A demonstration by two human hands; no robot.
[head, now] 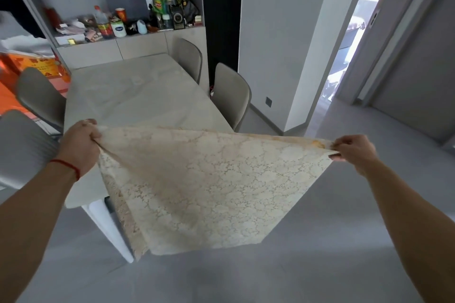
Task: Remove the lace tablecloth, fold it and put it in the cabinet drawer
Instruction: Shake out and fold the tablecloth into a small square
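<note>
Nearest to the camera, the lace tablecloth (209, 179) hangs in the air, stretched between both hands and already off the table (128, 91), with its lower part falling toward the floor at 6 o'clock. The left hand (81, 145), at 9 o'clock, is closed as a fist around one bunched corner; the right hand (354, 152), at 3 o'clock, pinches the other corner between thumb and fingers. The cloth seems to be doubled already, because a second layer shows at the lower left, but I cannot be sure. To fold well now, I think the two hands should come together so that corner meets corner, keeping the top edge tight and the hem away from the floor. Farther, at 12 o'clock, the cabinet (138, 47) carries bottles and jars; their labels are too small to read, and the orange box (44, 69) at 10 o'clock has print I cannot make out.
</note>
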